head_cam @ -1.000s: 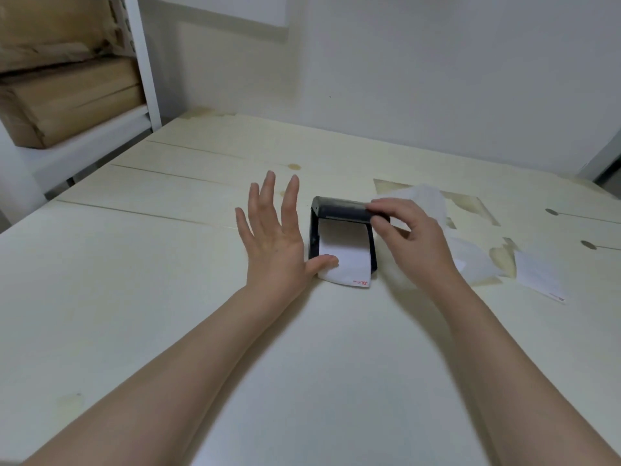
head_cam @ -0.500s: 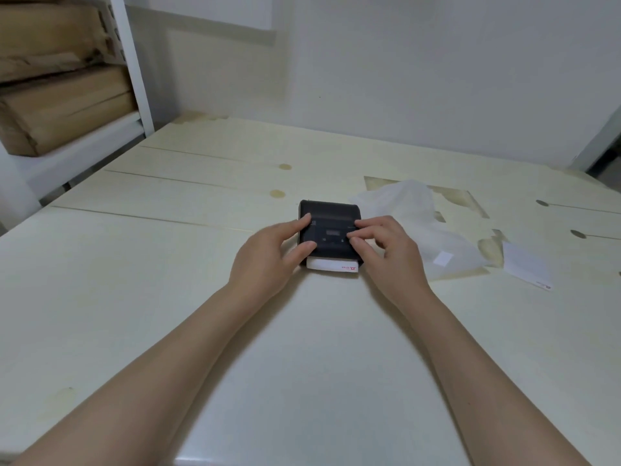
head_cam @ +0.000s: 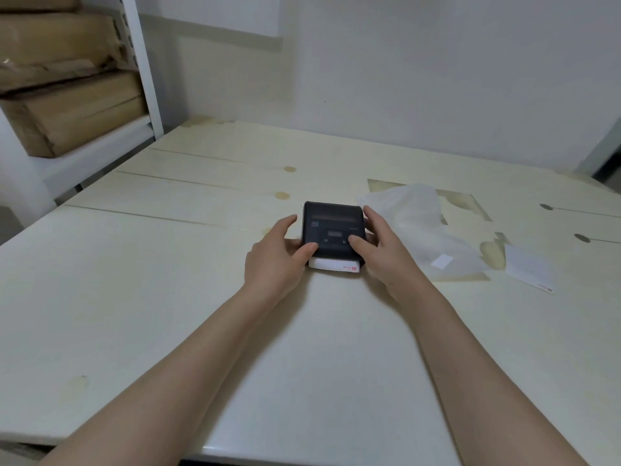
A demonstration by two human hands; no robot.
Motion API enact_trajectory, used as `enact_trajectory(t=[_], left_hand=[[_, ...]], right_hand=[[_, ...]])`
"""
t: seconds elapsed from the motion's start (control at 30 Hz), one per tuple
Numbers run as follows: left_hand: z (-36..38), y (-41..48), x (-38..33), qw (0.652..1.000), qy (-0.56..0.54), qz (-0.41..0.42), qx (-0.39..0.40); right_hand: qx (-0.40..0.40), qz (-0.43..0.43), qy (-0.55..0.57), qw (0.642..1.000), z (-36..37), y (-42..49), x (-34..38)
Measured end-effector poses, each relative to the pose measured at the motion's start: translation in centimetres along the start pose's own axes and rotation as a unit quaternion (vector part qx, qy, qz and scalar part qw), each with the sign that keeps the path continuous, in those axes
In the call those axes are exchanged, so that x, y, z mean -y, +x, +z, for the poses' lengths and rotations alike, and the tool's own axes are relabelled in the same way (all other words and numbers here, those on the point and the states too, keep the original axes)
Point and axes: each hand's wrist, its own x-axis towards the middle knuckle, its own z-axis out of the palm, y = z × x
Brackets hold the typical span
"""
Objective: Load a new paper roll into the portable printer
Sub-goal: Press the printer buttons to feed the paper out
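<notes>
Grip: Both hands clasped the portable printer (head_cam: 332, 229) from its two sides. The left hand (head_cam: 277, 255) cupped the left edge, thumb laid on the near left corner of the lid. The right hand (head_cam: 383, 252) held the right edge, thumb resting on the lid beside the button row.

Printer: The black unit sat flat on the table (head_cam: 168, 280), near the middle, lid down and small display facing up.

Paper: A white paper strip (head_cam: 334, 265) with red print at one corner stuck out from under the printer's near edge, lying on the tabletop between the two wrists. The roll itself was hidden inside the housing.

Step in hand: By the look of it, the lid was being pressed shut over the fresh roll, the loading all but finished.

Next move: Probably a firm, even push from both thumbs until the lid latched on both sides, with the strip kept straight through the slot; whether the latch had caught could not be told.

Surroundings: A crumpled clear plastic wrapper (head_cam: 420, 230) lay just right of the printer, a loose paper slip (head_cam: 529, 272) further right, and cardboard boxes (head_cam: 67, 95) sat on a white shelf (head_cam: 141, 72) at far left.

Count: Two hands, one printer, one protruding strip, one wrapper, one loose slip.
</notes>
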Motion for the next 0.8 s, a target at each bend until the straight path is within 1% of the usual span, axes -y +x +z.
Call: enact_trajectory(t=[0.07, 0.17, 0.27, 0.33, 0.4, 0.43, 0.5, 0.53, 0.57, 0.6, 0.63, 0.67, 0.7, 0.73, 0.8], left_hand=[[-0.2, 0.0, 0.3, 0.999, -0.032, -0.017, 0.015], [-0.2, 0.1, 1.0, 0.997, -0.069, 0.007, 0.03], [-0.2, 0.5, 1.5, 0.991, -0.113, 0.047, 0.051], [-0.2, 0.6, 1.7, 0.988, -0.116, 0.075, 0.073], [-0.1, 0.8, 1.4, 0.983, -0.145, 0.083, 0.078], [-0.1, 1.0, 1.0, 0.978, -0.189, 0.068, 0.061], [0.4, 1.3, 0.2, 0.956, -0.294, 0.002, 0.006], [0.8, 1.4, -0.3, 0.94, -0.338, -0.049, 0.0], [1.5, 1.1, -0.9, 0.921, -0.377, -0.096, 0.021], [2.5, 0.6, -1.3, 0.906, -0.4, -0.125, 0.054], [3.5, 0.0, -1.6, 0.9, -0.41, -0.126, 0.08], [4.3, -0.4, -1.8, 0.897, -0.419, -0.111, 0.085], [4.7, -0.5, -1.8, 0.895, -0.43, -0.094, 0.07], [4.4, -0.3, -1.9, 0.893, -0.44, -0.079, 0.048], [3.1, 0.8, -1.8, 0.892, -0.449, -0.042, 0.027]], right_hand=[[-0.039, 0.0, 0.019, 0.999, 0.2, 0.0, -0.2], [-0.086, 0.019, 0.061, 0.994, -0.1, 0.2, -0.2], [-0.096, 0.043, 0.078, 0.991, -0.2, 0.2, 0.1], [-0.101, 0.049, 0.091, 0.99, -0.4, 0.1, 0.6], [-0.093, 0.043, 0.147, 0.984, -0.8, 0.0, 1.0], [-0.09, 0.036, 0.19, 0.977, -0.8, 0.0, 1.3], [-0.1, 0.021, 0.302, 0.948, -0.2, 0.2, 1.5], [-0.103, 0.022, 0.366, 0.925, 0.3, 0.3, 1.4], [-0.099, 0.027, 0.426, 0.899, 0.9, 0.3, 1.3], [-0.088, 0.035, 0.476, 0.874, 1.3, 0.4, 1.2], [-0.069, 0.045, 0.513, 0.855, 1.4, 0.4, 1.1], [-0.043, 0.053, 0.531, 0.844, 1.3, 0.3, 1.0], [-0.02, 0.058, 0.533, 0.844, 0.9, 0.2, 0.9], [0.0, 0.06, 0.519, 0.852, 0.4, 0.2, 0.8], [0.015, 0.06, 0.453, 0.889, -0.7, 0.2, 0.5]])
